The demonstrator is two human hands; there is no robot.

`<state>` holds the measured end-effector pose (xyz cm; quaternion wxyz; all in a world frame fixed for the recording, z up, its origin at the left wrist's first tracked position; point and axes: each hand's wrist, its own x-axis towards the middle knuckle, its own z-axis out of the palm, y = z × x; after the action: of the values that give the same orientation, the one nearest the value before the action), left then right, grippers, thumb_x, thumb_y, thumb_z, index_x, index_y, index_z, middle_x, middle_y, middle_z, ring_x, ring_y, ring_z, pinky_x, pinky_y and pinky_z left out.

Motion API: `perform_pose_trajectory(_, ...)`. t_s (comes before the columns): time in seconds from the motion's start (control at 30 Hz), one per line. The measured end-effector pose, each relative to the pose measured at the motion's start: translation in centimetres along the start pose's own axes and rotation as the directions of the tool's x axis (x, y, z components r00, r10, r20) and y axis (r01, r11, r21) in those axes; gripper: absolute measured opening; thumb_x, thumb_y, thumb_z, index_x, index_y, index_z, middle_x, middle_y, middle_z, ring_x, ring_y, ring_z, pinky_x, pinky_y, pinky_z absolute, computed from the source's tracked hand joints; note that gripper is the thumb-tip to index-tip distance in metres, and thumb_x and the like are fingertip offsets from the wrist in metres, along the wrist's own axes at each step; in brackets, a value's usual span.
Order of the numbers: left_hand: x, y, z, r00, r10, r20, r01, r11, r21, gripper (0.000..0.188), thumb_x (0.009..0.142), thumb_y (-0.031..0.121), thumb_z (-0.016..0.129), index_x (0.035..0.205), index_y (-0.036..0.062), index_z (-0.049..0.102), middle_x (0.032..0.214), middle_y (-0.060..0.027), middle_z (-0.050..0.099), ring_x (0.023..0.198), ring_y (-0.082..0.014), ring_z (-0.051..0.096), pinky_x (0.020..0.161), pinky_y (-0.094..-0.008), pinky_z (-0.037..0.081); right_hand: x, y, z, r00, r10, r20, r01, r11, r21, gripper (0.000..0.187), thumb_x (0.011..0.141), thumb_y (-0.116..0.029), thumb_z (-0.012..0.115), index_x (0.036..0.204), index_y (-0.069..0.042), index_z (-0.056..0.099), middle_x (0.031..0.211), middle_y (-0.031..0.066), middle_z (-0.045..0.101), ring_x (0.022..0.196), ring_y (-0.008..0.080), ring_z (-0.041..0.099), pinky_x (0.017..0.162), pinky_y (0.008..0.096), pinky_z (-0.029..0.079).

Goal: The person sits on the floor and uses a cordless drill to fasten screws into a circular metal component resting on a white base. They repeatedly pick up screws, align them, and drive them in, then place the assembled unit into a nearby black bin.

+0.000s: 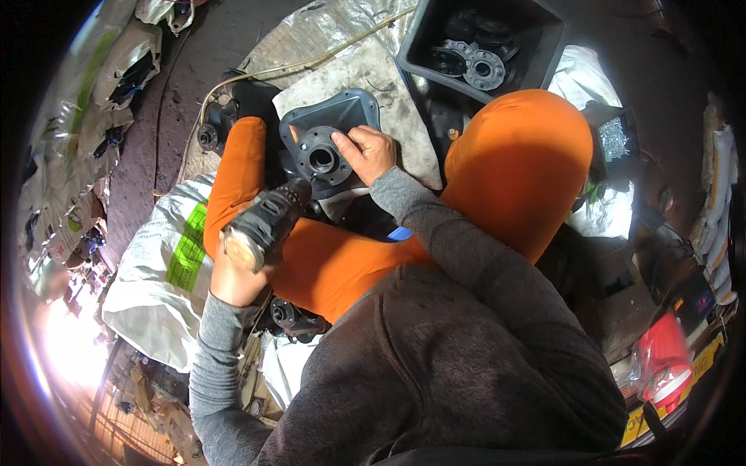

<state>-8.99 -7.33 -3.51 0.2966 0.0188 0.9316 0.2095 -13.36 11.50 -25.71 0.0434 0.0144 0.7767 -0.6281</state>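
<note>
My left hand (238, 281) is wrapped round the grip of a dark cordless drill (272, 213). The drill's nose reaches the near-left edge of a round flange ring (317, 147); whether its bit touches a screw I cannot make out. That ring, with a hole in its middle and small holes around it, sits on a dark grey plastic funnel-shaped housing (353, 109) with a squared rim. On the ring's right side my right hand (367, 153) grips, thumb on top and fingers curled over the edge. Both parts rest between my orange-clad legs.
A dark grey bin (536, 48) at the far right holds several flange rings (482, 68). A clear bag of small screws (614, 140) lies beyond my right knee. Left of me is a white sack (155, 260); another dark fitting (291, 317) lies by my left thigh. A red container (664, 361) stands lower right.
</note>
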Motion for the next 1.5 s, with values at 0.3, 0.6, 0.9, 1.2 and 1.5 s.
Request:
perform_pose_trajectory(0.3,-5.7,4.8,-1.4,0.924,-0.372,-0.088,0.285,0.825,-0.488,0.03,0.08,0.004,0.068,0.109,-0.0001,0.062,0.097,-0.0085,0.065,0.091,-0.0206,0.061,0.08,-0.0327,0.048,0.3,-1.3,-1.1,0.923,0.386,0.004,-0.376,0.898,0.229,0.021,0.088,-0.026,0.065,0.096,-0.008,0.068,0.074,0.0001,0.06,0.064,0.0125,0.055,0.058,0.0293,0.047)
perform_pose_trajectory(0.6,-8.7,6.1,5.9,0.857,0.25,-0.451,-0.353,0.922,-0.159,0.023,0.078,0.008,0.071,0.101,0.006,0.066,0.085,-0.0038,0.067,0.07,-0.0132,0.064,0.057,-0.028,0.05,-4.4,-5.4,-8.5,0.731,0.295,0.616,-0.648,0.017,0.761,0.046,0.087,0.011,0.042,0.133,0.001,0.045,0.127,0.0134,0.053,0.124,0.0272,0.051,0.102,0.0417,0.047)
perform_pose_trajectory(0.9,-9.7,5.9,7.4,0.927,0.079,-0.367,-0.223,0.902,-0.369,0.03,0.079,0.006,0.072,0.107,0.005,0.062,0.083,-0.0005,0.064,0.059,-0.0068,0.055,0.049,-0.0246,0.045,-5.4,-7.0,-7.9,0.712,0.222,0.666,-0.676,-0.036,0.736,0.044,0.091,0.006,0.043,0.135,-0.001,0.043,0.132,0.0124,0.05,0.126,0.0243,0.049,0.104,0.0349,0.045)
perform_pose_trajectory(1.2,-8.9,7.9,6.4,0.932,0.192,-0.306,-0.222,0.973,-0.064,0.053,0.071,0.002,0.068,0.123,0.0038,0.055,0.122,-0.0158,0.059,0.106,-0.0291,0.061,0.092,-0.0368,0.048,-5.6,-6.0,-7.0,0.682,0.297,0.669,-0.7,0.001,0.714,0.039,0.093,0.004,0.045,0.131,0.0,0.048,0.129,0.0136,0.053,0.122,0.0256,0.052,0.101,0.0393,0.047)
perform_pose_trajectory(1.5,-8.0,6.9,5.2,0.96,0.139,-0.242,-0.18,0.971,-0.155,0.051,0.073,0.005,0.068,0.123,0.0048,0.056,0.127,-0.0169,0.055,0.116,-0.032,0.055,0.098,-0.039,0.044,-4.8,-4.2,-5.6,0.612,0.47,0.636,-0.687,-0.081,0.722,0.023,0.093,-0.021,0.058,0.106,-0.003,0.064,0.093,0.0055,0.063,0.089,0.0189,0.063,0.088,0.0402,0.052)
